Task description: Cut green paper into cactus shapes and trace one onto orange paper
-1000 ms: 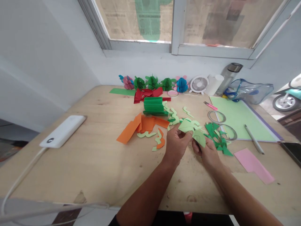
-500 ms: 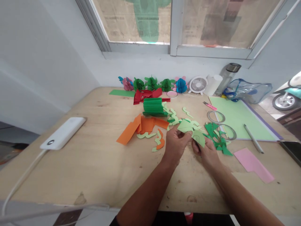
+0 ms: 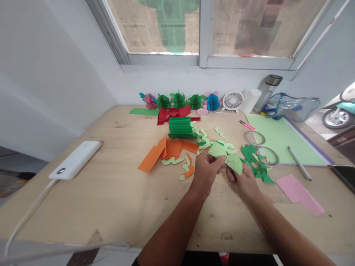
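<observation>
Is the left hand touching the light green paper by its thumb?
Touching: the head view shows the left hand pinching the light green paper, thumb on it.

on the table (image 3: 124, 207), the power bank (image 3: 76, 159) lies well left of the left hand (image 3: 205, 168). the paper piece (image 3: 234, 162) is between it and the right hand (image 3: 245, 178). behind and left of them sits the paper stack (image 3: 180, 126); farther back, along the wall (image 3: 166, 81), stand the paper ornaments (image 3: 178, 100), then rightward the fan (image 3: 233, 100), bottle (image 3: 269, 93) and pouch (image 3: 294, 107). at right, the pen (image 3: 299, 163) crosses the near edge of the sheet (image 3: 274, 135), left of the phone (image 3: 345, 177).
</observation>
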`<state>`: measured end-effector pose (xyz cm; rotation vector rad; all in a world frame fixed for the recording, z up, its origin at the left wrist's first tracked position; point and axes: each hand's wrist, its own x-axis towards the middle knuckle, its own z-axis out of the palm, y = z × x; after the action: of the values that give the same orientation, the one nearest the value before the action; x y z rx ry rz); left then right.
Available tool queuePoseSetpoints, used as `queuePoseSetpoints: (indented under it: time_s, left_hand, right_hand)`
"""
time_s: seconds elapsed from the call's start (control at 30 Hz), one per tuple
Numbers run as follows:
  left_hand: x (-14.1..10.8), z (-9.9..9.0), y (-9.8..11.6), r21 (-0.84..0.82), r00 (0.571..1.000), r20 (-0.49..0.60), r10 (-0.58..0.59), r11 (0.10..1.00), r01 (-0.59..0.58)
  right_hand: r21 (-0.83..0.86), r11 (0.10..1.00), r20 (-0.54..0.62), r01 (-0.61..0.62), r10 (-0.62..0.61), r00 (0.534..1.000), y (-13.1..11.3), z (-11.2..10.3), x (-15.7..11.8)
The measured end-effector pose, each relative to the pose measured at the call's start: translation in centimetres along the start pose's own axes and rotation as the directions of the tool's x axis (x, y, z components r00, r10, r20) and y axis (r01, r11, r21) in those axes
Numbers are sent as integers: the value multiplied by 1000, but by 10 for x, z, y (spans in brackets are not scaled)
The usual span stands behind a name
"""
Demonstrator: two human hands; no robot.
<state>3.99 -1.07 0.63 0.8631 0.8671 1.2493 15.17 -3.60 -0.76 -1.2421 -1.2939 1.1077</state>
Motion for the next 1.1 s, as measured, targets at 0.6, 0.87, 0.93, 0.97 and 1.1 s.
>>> queuePoseSetpoints:
  time_s: [0.6, 0.87, 0.93, 0.97, 1.1]
  left_hand:
    - [2, -2, -1, 10, 999, -41, -22, 1000, 22]
    - [3, -3, -2, 7, 997, -73, -26, 1000, 27]
    - [3, -3, -3, 6, 996, -81, -23, 1000, 23]
    - [3, -3, -3, 7, 996, -82, -20, 1000, 21]
    - [4, -4, -3, 29, 997, -73, -11, 999, 13]
  right_hand:
    - [8, 997, -29, -82, 82, 996, 3, -1, 1]
    - [1, 997, -25, -80, 80, 996, 2, 0, 1]
    - [-15, 997, -28, -74, 74, 997, 0, 0, 1]
    - [-24, 997, -30, -72, 71, 997, 0, 0, 1]
    - [-33, 997, -23, -68, 67, 997, 0, 0, 0]
